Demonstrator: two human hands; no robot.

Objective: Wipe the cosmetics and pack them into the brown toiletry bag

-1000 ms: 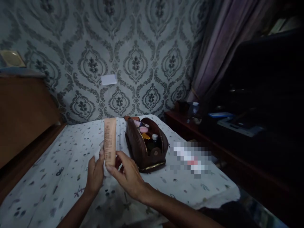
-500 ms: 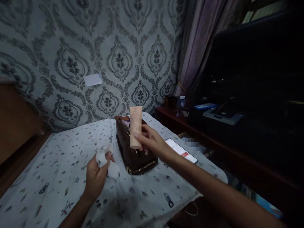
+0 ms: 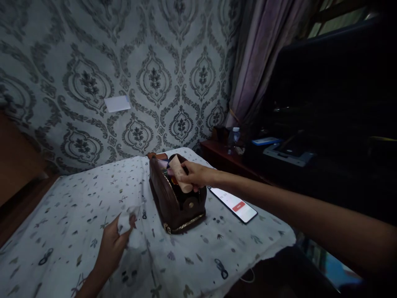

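A brown zippered toiletry bag (image 3: pixel 163 194) stands unzipped on the patterned cloth, with colourful items partly showing inside. Over its opening, my right hand (image 3: pixel 197 174) is closed around a beige squeeze tube (image 3: pixel 179 176), which tilts with its flat end away from me. My left hand (image 3: pixel 113 240), lower and to the left of the bag, pinches a crumpled white wipe or tissue (image 3: pixel 124 220). Part of the white material hangs below the fingers and blends with the cloth.
Right of the bag lies a lit phone (image 3: pixel 237 205) on the cloth-covered table (image 3: pixel 93 194). Beyond it, a dark red shelf (image 3: pixel 214 148) holds a clear bottle (image 3: pixel 235 135). A patterned wall stands behind, and a brown board (image 3: pixel 15 161) is at far left.
My right hand has lowered the tube from upright in front of the bag to tilted at its opening. My left hand with the white wipe has moved left and down.
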